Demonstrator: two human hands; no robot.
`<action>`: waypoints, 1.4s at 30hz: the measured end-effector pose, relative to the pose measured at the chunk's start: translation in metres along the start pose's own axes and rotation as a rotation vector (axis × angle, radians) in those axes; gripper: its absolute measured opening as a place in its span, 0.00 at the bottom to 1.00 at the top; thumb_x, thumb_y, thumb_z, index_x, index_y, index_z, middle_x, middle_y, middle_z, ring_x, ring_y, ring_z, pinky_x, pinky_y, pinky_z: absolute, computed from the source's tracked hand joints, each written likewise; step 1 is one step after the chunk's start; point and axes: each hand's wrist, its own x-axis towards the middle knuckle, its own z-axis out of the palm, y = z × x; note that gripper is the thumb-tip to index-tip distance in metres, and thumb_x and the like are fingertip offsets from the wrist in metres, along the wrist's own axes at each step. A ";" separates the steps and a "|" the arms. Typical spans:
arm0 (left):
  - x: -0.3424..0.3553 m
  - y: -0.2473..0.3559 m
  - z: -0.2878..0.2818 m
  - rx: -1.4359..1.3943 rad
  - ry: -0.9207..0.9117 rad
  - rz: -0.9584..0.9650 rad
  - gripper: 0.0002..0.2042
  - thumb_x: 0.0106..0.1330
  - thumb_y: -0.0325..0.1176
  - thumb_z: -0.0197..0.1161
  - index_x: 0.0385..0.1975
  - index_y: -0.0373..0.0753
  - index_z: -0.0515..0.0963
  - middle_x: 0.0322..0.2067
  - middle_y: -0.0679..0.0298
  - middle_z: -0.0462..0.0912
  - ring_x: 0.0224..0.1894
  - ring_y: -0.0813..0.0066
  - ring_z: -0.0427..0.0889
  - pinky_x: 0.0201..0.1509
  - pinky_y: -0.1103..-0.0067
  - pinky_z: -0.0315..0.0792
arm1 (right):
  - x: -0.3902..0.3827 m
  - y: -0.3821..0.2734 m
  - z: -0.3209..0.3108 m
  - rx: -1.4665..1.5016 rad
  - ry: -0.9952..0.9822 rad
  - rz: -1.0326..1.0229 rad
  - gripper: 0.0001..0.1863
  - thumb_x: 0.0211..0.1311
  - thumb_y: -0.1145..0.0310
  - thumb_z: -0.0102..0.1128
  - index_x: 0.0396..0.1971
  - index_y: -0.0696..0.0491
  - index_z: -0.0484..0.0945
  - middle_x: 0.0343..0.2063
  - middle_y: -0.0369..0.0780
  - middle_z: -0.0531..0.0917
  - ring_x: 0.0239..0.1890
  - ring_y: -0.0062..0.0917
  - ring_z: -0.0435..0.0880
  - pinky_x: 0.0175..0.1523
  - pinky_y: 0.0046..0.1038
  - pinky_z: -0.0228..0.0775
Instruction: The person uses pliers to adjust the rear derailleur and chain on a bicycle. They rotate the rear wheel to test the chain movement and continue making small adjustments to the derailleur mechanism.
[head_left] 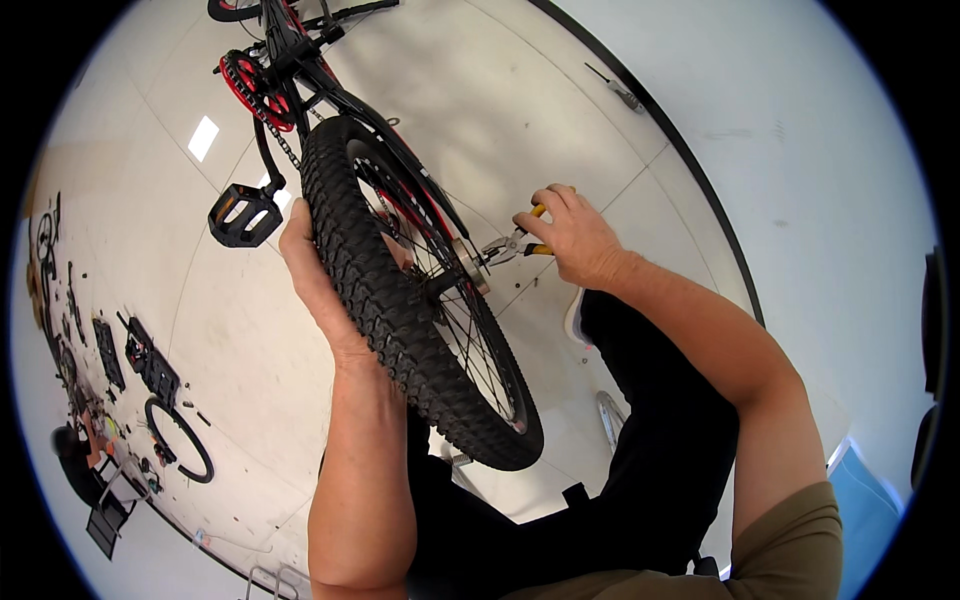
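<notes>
Floor: pale glossy tiles [500, 110], with a white wall [800, 150] beyond the right hand [582, 238].
Left hand [322, 280]: against the near flank of the fat black knobbly tyre [365, 270]; most fingers hidden, so closure cannot be told.
Right hand: curled round the yellow-handled steel pliers [507, 247], handles spread.
Pliers: left of the right hand, tips beside the silver metal cylinder [470, 268] at the hub; contact unclear.
Wheel: between the hands, seated in the black-and-red bicycle frame [288, 42].
Fitted: black plastic pedal [245, 215], left of the left hand.
Hub progress: apparently unfinished; tightness cannot be seen.
</notes>
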 end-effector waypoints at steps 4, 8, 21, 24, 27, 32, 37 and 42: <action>-0.001 0.001 0.000 -0.001 -0.010 0.006 0.25 0.80 0.56 0.45 0.33 0.39 0.75 0.13 0.64 0.69 0.15 0.69 0.70 0.30 0.68 0.76 | 0.002 -0.003 -0.002 -0.132 0.070 -0.039 0.28 0.51 0.79 0.71 0.54 0.47 0.77 0.54 0.45 0.73 0.63 0.43 0.72 0.63 0.40 0.72; 0.002 -0.002 -0.003 -0.021 -0.022 0.021 0.25 0.80 0.55 0.46 0.33 0.39 0.75 0.13 0.65 0.69 0.16 0.69 0.70 0.29 0.68 0.76 | 0.001 -0.001 0.002 -0.160 0.128 -0.068 0.23 0.59 0.74 0.66 0.55 0.45 0.77 0.54 0.45 0.73 0.63 0.42 0.72 0.61 0.39 0.71; 0.000 0.001 -0.002 -0.017 -0.010 -0.016 0.25 0.80 0.56 0.46 0.34 0.39 0.75 0.14 0.65 0.70 0.17 0.70 0.72 0.29 0.69 0.77 | -0.001 -0.002 0.007 -0.248 0.126 -0.078 0.21 0.63 0.68 0.65 0.56 0.44 0.75 0.53 0.45 0.73 0.62 0.41 0.71 0.60 0.39 0.69; 0.000 0.001 0.000 -0.038 -0.010 -0.020 0.25 0.80 0.56 0.46 0.34 0.39 0.75 0.14 0.64 0.70 0.17 0.70 0.72 0.29 0.70 0.77 | -0.002 -0.002 0.011 -0.187 0.094 -0.048 0.28 0.54 0.74 0.70 0.58 0.45 0.76 0.56 0.47 0.72 0.63 0.44 0.71 0.59 0.41 0.69; 0.000 0.001 0.002 -0.045 0.003 -0.015 0.25 0.80 0.57 0.46 0.33 0.40 0.75 0.14 0.64 0.71 0.16 0.70 0.71 0.29 0.70 0.77 | 0.002 -0.002 0.009 -0.193 0.036 -0.033 0.27 0.52 0.74 0.72 0.55 0.46 0.78 0.54 0.44 0.75 0.62 0.42 0.73 0.55 0.41 0.71; 0.004 -0.001 -0.006 -0.018 -0.015 -0.032 0.26 0.80 0.56 0.45 0.32 0.39 0.75 0.13 0.63 0.71 0.15 0.69 0.70 0.29 0.70 0.76 | 0.025 0.012 -0.006 0.025 -0.468 0.222 0.20 0.55 0.76 0.65 0.50 0.49 0.80 0.41 0.44 0.83 0.49 0.41 0.83 0.47 0.43 0.75; 0.003 -0.002 0.001 -0.068 -0.028 0.001 0.26 0.80 0.57 0.44 0.31 0.39 0.75 0.13 0.63 0.72 0.14 0.69 0.69 0.26 0.71 0.74 | 0.009 0.009 0.007 0.211 -0.338 0.396 0.16 0.56 0.77 0.59 0.47 0.52 0.80 0.39 0.48 0.85 0.45 0.46 0.85 0.47 0.47 0.74; 0.002 0.002 0.001 -0.060 -0.004 -0.022 0.26 0.79 0.58 0.46 0.31 0.39 0.75 0.12 0.64 0.72 0.14 0.70 0.70 0.27 0.71 0.74 | 0.002 0.009 -0.002 0.446 -0.425 0.721 0.16 0.56 0.75 0.54 0.45 0.55 0.80 0.40 0.50 0.86 0.46 0.51 0.84 0.48 0.46 0.74</action>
